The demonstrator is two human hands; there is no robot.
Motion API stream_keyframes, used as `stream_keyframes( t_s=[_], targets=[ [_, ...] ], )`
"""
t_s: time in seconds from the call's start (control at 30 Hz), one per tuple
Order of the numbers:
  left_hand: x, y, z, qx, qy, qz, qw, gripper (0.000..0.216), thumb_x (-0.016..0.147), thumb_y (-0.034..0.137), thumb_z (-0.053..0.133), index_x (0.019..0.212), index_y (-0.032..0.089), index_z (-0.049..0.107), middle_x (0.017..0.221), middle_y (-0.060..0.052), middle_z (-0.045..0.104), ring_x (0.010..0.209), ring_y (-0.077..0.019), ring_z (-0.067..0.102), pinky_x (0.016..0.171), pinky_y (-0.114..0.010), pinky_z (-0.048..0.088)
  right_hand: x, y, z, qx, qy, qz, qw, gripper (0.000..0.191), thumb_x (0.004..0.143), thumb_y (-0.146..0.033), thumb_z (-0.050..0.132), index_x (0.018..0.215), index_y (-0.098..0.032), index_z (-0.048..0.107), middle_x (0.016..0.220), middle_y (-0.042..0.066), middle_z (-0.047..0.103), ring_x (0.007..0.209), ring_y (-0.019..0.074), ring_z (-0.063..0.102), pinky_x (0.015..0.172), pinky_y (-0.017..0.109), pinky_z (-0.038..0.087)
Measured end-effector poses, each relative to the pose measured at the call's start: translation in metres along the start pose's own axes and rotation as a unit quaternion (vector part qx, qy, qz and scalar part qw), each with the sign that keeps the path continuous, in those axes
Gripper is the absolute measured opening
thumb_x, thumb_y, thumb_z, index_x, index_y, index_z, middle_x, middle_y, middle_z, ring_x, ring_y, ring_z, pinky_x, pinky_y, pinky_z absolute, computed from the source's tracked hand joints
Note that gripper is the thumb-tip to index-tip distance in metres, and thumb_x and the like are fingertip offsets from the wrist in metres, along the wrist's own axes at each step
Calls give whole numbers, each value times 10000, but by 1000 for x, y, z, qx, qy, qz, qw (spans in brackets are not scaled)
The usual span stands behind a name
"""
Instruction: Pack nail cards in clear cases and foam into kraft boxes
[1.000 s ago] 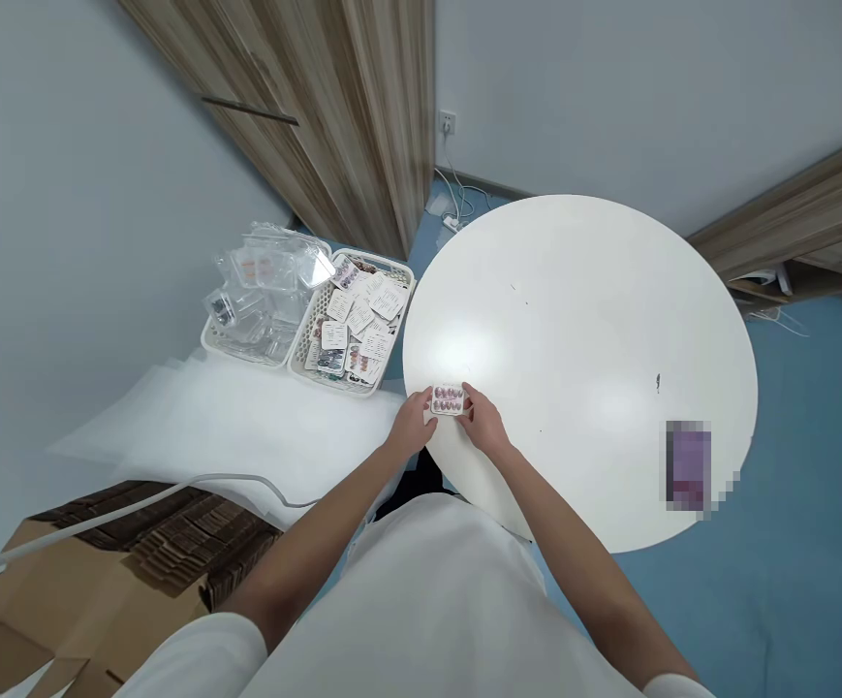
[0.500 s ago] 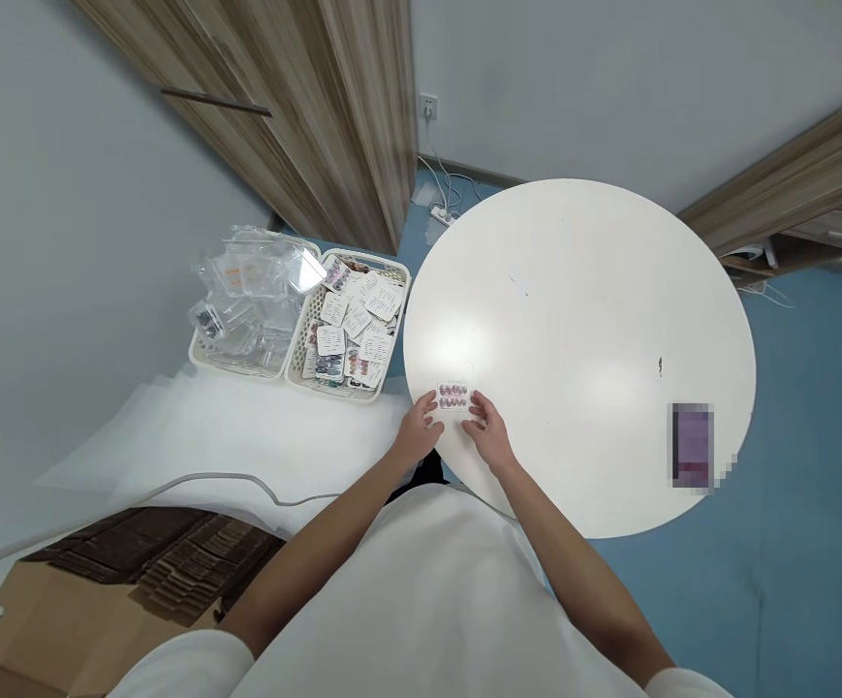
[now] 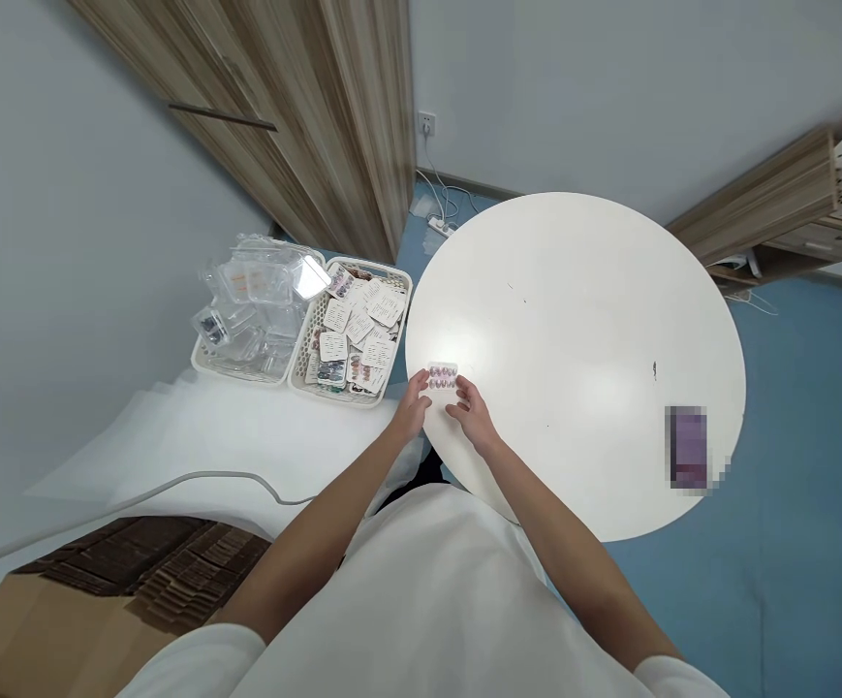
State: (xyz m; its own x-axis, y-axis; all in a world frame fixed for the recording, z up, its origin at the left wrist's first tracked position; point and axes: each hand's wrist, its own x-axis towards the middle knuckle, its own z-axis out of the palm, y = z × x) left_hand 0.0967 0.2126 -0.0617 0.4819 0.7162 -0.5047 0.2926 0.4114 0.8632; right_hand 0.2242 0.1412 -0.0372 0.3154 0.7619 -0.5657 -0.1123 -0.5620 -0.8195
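A small card of press-on nails (image 3: 443, 377) with two rows of pinkish-purple nails is at the near left edge of the round white table (image 3: 573, 310). My left hand (image 3: 412, 407) has its fingertips at the card's left edge, the thumb below and apart from the fingers. At the right edge are the fingertips of my right hand (image 3: 473, 415), with that thumb also lower down. The card sits between both hands, nails facing up. Whether it rests on the tabletop or is slightly raised, I cannot tell.
Left of the table, a white basket (image 3: 295, 380) holds several nail cards. Beside it, another basket (image 3: 235, 372) is heaped with clear plastic cases (image 3: 265, 281). A pixelated purple item (image 3: 689, 446) lies at the table's right. An open cardboard box (image 3: 86, 620) is at lower left.
Both hands and the nail card between them have moved slightly away from my body and to the left. The view has shifted a little.
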Motion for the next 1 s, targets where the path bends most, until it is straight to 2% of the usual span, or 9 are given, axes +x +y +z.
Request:
stream_keyframes(
  t_s=[0.3, 0.63, 1.0],
  targets=[
    [20, 11, -9, -29, 8, 16, 999, 645, 701, 133, 378, 1324, 241, 250, 1394, -30, 287, 1269, -208, 264, 1004, -393, 277, 22, -8, 6, -3, 6, -4, 1000, 653, 659, -279, 545, 1268, -303, 311, 1334, 8, 356, 1179, 196, 357, 954, 379, 341],
    [21, 13, -14, -31, -12, 17, 999, 640, 720, 143, 364, 1335, 250, 222, 1403, -17, 272, 1269, -209, 251, 982, -391, 292, 23, -2, 7, -23, 13, -18, 999, 646, 666, -285, 539, 1273, -293, 318, 1327, 7, 365, 1161, 202, 359, 902, 355, 377],
    [20, 13, -16, -6, 28, 17, 999, 619, 708, 167, 374, 1313, 245, 269, 1379, -29, 321, 1167, -197, 364, 925, -368, 345, 22, 4, 4, -2, 19, -42, 999, 632, 707, -364, 537, 1291, -311, 301, 1364, 4, 328, 1159, 201, 375, 883, 349, 398]
  ],
)
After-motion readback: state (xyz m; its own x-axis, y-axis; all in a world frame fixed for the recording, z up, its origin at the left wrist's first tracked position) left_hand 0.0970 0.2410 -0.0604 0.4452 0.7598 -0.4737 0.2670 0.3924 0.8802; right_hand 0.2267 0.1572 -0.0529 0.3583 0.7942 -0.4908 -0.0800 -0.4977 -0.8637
